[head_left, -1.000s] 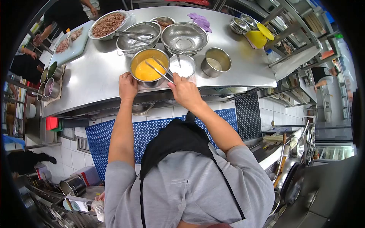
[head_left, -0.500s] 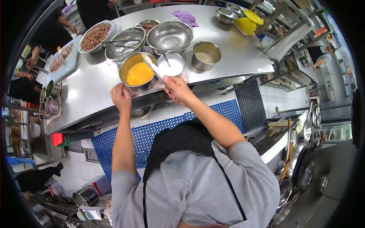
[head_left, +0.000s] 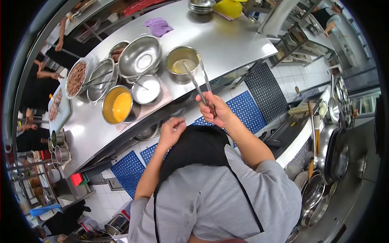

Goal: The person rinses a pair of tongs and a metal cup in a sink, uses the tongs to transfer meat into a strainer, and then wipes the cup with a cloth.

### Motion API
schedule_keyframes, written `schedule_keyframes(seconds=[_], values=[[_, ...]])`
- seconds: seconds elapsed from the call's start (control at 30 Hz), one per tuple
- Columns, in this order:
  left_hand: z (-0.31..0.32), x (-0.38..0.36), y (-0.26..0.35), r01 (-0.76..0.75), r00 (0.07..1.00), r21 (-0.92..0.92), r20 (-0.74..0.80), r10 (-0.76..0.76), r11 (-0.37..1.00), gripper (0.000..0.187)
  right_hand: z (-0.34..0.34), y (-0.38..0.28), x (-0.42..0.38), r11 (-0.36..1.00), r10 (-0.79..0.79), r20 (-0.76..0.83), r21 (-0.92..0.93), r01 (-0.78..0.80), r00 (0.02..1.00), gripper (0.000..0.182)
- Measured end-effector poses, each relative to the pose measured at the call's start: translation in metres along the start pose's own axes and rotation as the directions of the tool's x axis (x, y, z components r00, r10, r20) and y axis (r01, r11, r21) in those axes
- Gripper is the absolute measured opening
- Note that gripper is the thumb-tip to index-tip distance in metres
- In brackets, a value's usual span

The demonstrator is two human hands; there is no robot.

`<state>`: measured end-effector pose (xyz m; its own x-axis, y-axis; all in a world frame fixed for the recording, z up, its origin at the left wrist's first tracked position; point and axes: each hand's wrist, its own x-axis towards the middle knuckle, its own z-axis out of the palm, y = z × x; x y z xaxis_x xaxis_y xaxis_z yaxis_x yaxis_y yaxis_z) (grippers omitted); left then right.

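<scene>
The right hand (head_left: 216,110), at the centre of the frame, is wrapped firmly around one pair of tongs (head_left: 194,83); the two tong arms stand spread, with a gap between their tips. The left hand (head_left: 172,131), lower and to the left in front of the black apron (head_left: 194,150), is loosely curled around nothing visible.

The tongs run upward from the right fist. One tip is over the mouth of a single metal pot (head_left: 175,76) with pale contents, the other by its right rim; whether either touches the pot cannot be told.

Left of that pot, near the counter's front edge, are one bowl (head_left: 155,98) of white contents with one utensil in it, then one pot (head_left: 106,106) of yellow liquid, at centre left. Behind these are two metal strainers, a larger one (head_left: 139,58) and another (head_left: 103,79) with utensils across it.

Farther off are one large bowl of meat (head_left: 69,95) at left, one purple cloth (head_left: 158,27) at upper centre and one stack of metal bowls (head_left: 201,6) at the top.
</scene>
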<state>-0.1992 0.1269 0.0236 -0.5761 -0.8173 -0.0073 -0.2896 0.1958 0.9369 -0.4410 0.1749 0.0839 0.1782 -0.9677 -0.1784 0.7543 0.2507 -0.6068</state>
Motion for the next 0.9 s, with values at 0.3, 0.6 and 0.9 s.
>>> schedule_keyframes(seconds=[0.3,0.6,0.9], values=[[0.012,0.164,0.034,0.316,0.795,-0.500,-0.324,-0.512,0.807,0.050,-0.064,-0.053,-0.078,0.996,-0.087,-0.307,-0.022,0.085,0.948,0.042],[-0.028,0.213,0.034,0.411,0.748,-0.417,-0.354,-0.561,0.811,0.022,-0.136,-0.115,-0.147,0.966,-0.254,-0.444,-0.070,0.250,0.859,0.039],[0.049,0.288,0.141,0.166,0.957,-0.186,-0.207,-0.203,0.969,0.005,-0.209,-0.191,-0.200,0.819,-0.428,-0.487,0.148,0.555,0.761,0.047]])
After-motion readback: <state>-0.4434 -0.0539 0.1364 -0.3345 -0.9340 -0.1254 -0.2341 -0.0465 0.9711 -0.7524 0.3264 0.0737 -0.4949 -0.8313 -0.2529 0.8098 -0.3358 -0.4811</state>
